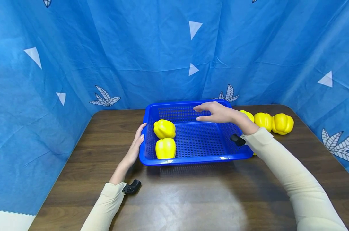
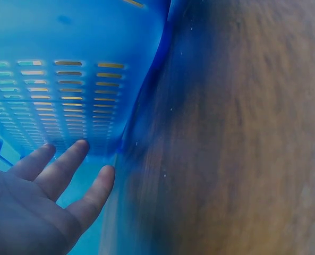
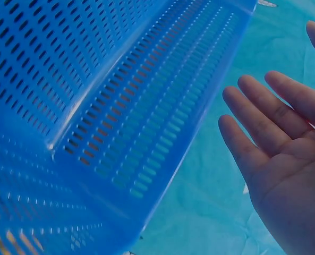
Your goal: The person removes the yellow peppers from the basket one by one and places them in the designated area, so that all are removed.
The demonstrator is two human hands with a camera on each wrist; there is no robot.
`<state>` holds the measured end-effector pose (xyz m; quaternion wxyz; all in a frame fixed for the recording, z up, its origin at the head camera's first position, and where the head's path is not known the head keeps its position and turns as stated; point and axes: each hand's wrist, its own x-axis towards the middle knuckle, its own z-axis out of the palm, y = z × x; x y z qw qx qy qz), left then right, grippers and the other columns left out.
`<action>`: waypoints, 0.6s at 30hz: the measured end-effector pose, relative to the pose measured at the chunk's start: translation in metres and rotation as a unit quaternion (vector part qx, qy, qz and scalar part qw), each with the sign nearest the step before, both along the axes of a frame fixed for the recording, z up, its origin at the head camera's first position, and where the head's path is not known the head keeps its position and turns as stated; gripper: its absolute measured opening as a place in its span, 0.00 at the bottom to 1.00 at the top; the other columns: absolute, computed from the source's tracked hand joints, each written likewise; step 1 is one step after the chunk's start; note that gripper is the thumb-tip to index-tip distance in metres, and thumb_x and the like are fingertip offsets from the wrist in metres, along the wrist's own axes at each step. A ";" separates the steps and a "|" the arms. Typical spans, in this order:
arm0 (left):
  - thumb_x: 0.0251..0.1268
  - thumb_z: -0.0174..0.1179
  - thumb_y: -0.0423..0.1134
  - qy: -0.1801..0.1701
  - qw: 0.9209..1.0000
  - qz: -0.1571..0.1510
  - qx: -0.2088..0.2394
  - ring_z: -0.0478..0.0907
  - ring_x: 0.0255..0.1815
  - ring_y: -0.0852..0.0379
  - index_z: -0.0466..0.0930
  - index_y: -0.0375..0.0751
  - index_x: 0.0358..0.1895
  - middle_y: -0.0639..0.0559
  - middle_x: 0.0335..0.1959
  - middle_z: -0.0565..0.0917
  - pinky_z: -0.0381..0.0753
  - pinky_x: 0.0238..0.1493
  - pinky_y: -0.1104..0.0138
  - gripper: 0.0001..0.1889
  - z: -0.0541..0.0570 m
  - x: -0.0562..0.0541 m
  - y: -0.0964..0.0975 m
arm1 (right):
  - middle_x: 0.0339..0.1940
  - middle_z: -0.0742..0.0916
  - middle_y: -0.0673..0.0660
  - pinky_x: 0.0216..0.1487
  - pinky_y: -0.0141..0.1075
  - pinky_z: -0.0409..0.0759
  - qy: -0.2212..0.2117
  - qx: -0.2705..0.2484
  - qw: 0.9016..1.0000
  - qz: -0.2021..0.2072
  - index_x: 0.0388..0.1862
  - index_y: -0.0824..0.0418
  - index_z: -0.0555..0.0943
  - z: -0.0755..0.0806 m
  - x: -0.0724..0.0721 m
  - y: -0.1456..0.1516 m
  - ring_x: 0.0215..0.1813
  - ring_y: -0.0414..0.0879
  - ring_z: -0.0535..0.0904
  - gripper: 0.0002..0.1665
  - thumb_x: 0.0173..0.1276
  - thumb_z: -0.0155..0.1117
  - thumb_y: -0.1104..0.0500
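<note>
At the left of the head frame my left hand (image 1: 135, 148) lay flat against the outside of the blue basket's (image 1: 191, 159) left wall, fingers (image 2: 67, 162) straight and gripping nothing; I judged it was there to steady the basket. Just inside that wall, at the left of the basket floor, two yellow peppers sat close together, the rear pepper (image 1: 164, 129) behind the front pepper (image 1: 165, 148), probably set there to leave the rest of the floor open. The basket itself stood at the middle of the frame.

Further right, my right hand (image 1: 217, 112) hovered above the basket's far right part, palm down, its fingers (image 3: 263, 122) spread straight and holding nothing. The right wrist view showed the slotted wall beside the open palm, with a gap between them.

At the right of the frame, three more yellow peppers (image 1: 282, 123) lay in a row on the desk (image 1: 191, 199) behind the basket's right corner, one partly hidden by my wrist.

The desk was dark wood grain with a glare patch near the lower middle. Blue cloth (image 1: 134, 57) with white triangles and leaves closed in the back and both sides.
</note>
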<state>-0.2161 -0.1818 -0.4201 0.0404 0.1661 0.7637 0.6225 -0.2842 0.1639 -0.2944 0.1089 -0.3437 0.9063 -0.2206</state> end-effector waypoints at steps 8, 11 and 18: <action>0.73 0.29 0.48 -0.001 1.000 -0.002 0.006 0.50 0.74 0.37 0.40 0.52 0.74 0.46 0.77 0.42 0.59 0.67 0.38 0.28 0.001 0.000 0.000 | 0.66 0.74 0.65 0.64 0.55 0.71 -0.040 -0.014 0.999 0.005 0.69 0.63 0.63 -0.012 -0.009 -0.016 0.67 0.58 0.71 0.34 0.69 0.55 0.50; 0.73 0.29 0.49 -0.004 1.000 -0.002 0.006 0.51 0.74 0.37 0.40 0.53 0.74 0.46 0.77 0.42 0.60 0.66 0.38 0.28 0.001 0.000 0.000 | 0.65 0.75 0.65 0.65 0.53 0.71 -0.056 -0.019 0.998 0.007 0.69 0.63 0.63 -0.017 -0.012 -0.022 0.67 0.57 0.71 0.34 0.69 0.55 0.51; 0.73 0.29 0.50 0.000 1.000 -0.004 0.010 0.50 0.74 0.37 0.40 0.52 0.74 0.46 0.77 0.43 0.57 0.68 0.38 0.28 0.001 0.001 0.000 | 0.65 0.76 0.65 0.64 0.51 0.73 -0.080 -0.027 0.996 0.000 0.68 0.64 0.64 -0.025 -0.015 -0.035 0.66 0.57 0.73 0.32 0.69 0.54 0.51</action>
